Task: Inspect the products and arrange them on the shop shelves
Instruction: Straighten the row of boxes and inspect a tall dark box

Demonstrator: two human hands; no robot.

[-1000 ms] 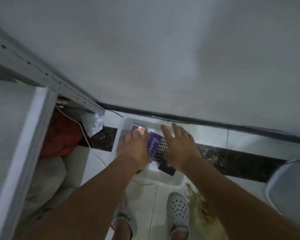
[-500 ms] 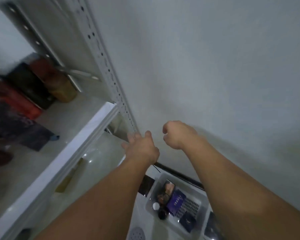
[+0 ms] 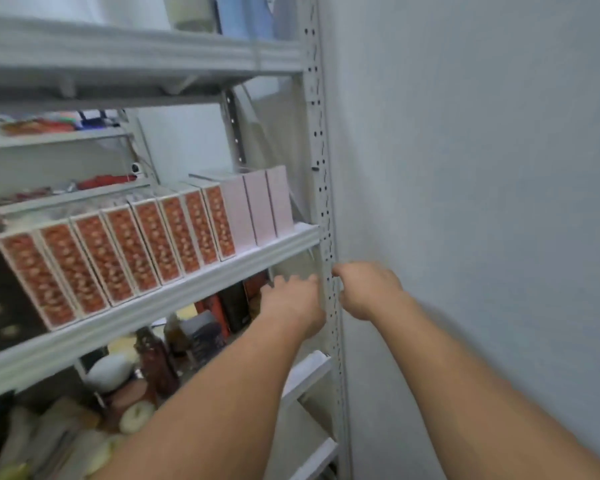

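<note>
My left hand [image 3: 291,303] reaches out with straight fingers into the gap under the middle shelf [image 3: 174,299], close to the perforated grey upright post [image 3: 326,216]. Beside it, on the other side of the post, my right hand [image 3: 368,289] is curled into a fist, and nothing shows in it. On the middle shelf stands a row of several white boxes with orange-red patterned fronts [image 3: 125,251]. Three plain pale pink boxes [image 3: 257,209] close the row at its right end. The picture is blurred by motion.
A pale wall [image 3: 482,202] fills the right side. The lower shelf [image 3: 305,372] holds dark and red boxes [image 3: 232,306], bottles and pale round things [image 3: 136,414]. A top shelf [image 3: 136,53] runs overhead, and a second rack with colourful goods [image 3: 49,126] stands behind on the left.
My view has swung up from the floor basket to the shelves. Both hands rose from the basket to shelf height by the post, and the right hand curled shut.
</note>
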